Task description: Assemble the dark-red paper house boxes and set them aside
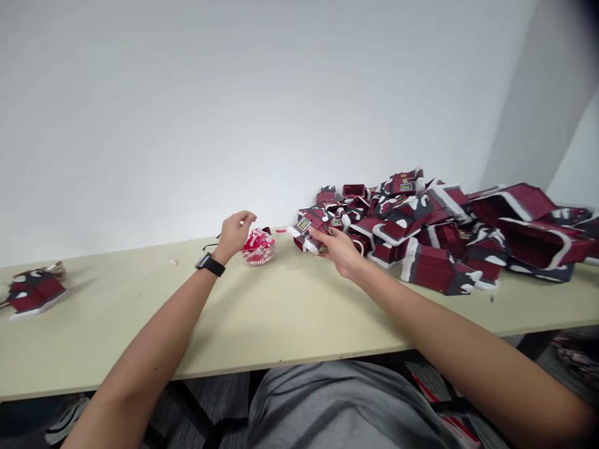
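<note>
My right hand (342,251) grips a small dark red toy house (314,223) with white snow-like trim and a yellow-paned window. The thumb lies on its near wall, and the house is held tilted at the left end of a heap of similar houses (390,215). Close by, my left hand (235,234), with a black watch on the wrist, is raised at the left edge of a clear bowl (258,259) of red-and-white wrapped pieces. Its fingers are curled together, and whatever they may hold is hidden.
The pale yellow table (281,318) runs along a white wall (187,112). At its far left end stands another red house (37,290). A small white scrap (174,262) lies left of the bowl. Dark thin-framed glasses (209,247) lie partly behind my left hand.
</note>
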`<action>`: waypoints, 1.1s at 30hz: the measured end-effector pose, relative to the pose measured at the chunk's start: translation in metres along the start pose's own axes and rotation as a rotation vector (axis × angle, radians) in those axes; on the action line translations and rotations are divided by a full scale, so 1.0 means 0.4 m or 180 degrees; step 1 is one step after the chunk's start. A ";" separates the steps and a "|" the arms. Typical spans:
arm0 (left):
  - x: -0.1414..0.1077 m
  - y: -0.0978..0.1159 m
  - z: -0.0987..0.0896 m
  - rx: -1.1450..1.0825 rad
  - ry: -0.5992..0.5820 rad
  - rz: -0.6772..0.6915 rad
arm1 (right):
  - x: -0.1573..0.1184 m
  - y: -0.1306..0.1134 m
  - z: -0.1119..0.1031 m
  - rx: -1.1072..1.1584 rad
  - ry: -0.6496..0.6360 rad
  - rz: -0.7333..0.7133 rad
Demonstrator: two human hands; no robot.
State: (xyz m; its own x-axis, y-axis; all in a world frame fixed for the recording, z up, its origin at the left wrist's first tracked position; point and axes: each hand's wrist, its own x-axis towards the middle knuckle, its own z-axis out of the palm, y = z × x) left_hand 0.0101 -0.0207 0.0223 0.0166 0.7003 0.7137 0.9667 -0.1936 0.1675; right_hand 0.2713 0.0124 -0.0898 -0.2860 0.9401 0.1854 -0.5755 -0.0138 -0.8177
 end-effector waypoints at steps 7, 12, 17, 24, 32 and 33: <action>0.010 -0.099 -0.011 0.0542 -0.0681 -0.0723 | 0.000 -0.001 0.002 -0.0044 0.0042 -0.0047; 0.041 -0.163 -0.066 0.1216 -0.0221 -0.0927 | 0.009 0.006 -0.004 -0.0059 0.0126 -0.0038; 0.027 -0.270 -0.142 0.1858 -0.0590 -0.1121 | 0.015 0.019 -0.006 -0.0119 0.0039 -0.0023; -0.036 -0.359 -0.025 0.1689 -0.1217 -0.0923 | 0.015 0.028 -0.005 -0.0217 0.0047 0.0014; -0.048 -0.382 0.053 0.1777 -0.1241 -0.1296 | 0.017 0.033 -0.004 -0.0224 0.0052 0.0056; -0.048 -0.381 0.053 0.1764 -0.1271 -0.1277 | 0.015 0.032 -0.003 -0.0220 0.0073 0.0068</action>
State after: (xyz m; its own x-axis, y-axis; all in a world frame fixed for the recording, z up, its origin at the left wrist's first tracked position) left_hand -0.1322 0.0101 -0.0314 -0.3713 0.8581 0.3548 0.9028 0.4229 -0.0778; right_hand 0.2631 0.0185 -0.1000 -0.2796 0.9474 0.1555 -0.5149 -0.0112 -0.8572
